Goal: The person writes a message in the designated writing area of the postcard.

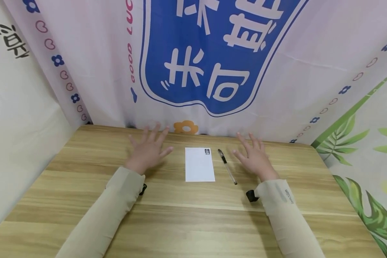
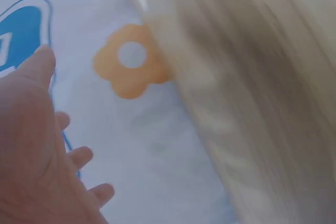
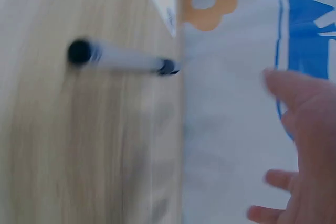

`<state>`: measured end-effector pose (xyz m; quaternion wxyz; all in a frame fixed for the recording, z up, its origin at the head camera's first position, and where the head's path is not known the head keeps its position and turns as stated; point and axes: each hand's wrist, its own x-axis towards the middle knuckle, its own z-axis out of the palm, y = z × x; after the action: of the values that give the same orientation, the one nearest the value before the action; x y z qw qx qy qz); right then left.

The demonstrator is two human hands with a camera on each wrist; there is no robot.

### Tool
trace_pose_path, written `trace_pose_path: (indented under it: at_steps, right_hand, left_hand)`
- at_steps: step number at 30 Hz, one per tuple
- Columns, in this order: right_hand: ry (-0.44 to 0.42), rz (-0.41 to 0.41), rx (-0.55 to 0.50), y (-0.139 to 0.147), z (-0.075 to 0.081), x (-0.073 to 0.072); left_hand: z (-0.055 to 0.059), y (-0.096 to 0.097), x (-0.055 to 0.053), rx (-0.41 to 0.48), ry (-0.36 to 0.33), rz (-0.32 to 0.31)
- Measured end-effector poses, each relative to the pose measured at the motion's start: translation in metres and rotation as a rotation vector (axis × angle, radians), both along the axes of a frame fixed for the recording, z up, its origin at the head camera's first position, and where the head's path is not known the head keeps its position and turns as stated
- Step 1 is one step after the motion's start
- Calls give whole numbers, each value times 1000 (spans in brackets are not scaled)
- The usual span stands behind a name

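In the head view a white card [image 1: 200,165] with a small dark printed mark in its top right corner lies on the wooden table. Just right of it, a capped pen [image 1: 227,167] with a clear barrel and black ends lies at a slant. My left hand [image 1: 148,149] is spread, palm down, to the left of the card and holds nothing. To the right of the pen my right hand [image 1: 255,157] is also spread and holds nothing. The right wrist view shows the pen [image 3: 126,59] beyond the thumb side of that hand [image 3: 315,145].
The wooden table [image 1: 193,222] ends at a hanging cloth [image 1: 109,71] with a blue printed panel and an orange flower [image 1: 186,127]. A leaf-patterned cloth [image 1: 367,154] hangs on the right. Black straps [image 1: 252,196] show at the cuffs.
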<state>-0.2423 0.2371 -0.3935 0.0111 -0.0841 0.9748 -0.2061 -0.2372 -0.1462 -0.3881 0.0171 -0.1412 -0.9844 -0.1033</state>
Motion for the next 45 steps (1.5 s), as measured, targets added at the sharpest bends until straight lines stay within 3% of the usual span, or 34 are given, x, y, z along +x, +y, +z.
trace_pose_path:
  at_steps: [9,16,30,34,39,45]
  right_hand:
    - [54,-38,-202,-10,-3,9]
    - [97,-18,-266,-21,-3,12]
    - [15,-75,-351,-41,-9,12]
    - [-15,-89,-347,-46,-13,12]
    - [-34,-118,-336,-52,-16,12]
    - [-46,-127,-319,-51,-22,11]
  left_hand:
    - [9,12,13,146,81,-40]
    - [15,26,24,185,239,-95]
    - [23,55,40,359,385,-139]
    - [20,56,43,413,372,-136]
    - [17,54,45,472,274,-100]
    - [11,52,45,466,180,-86]
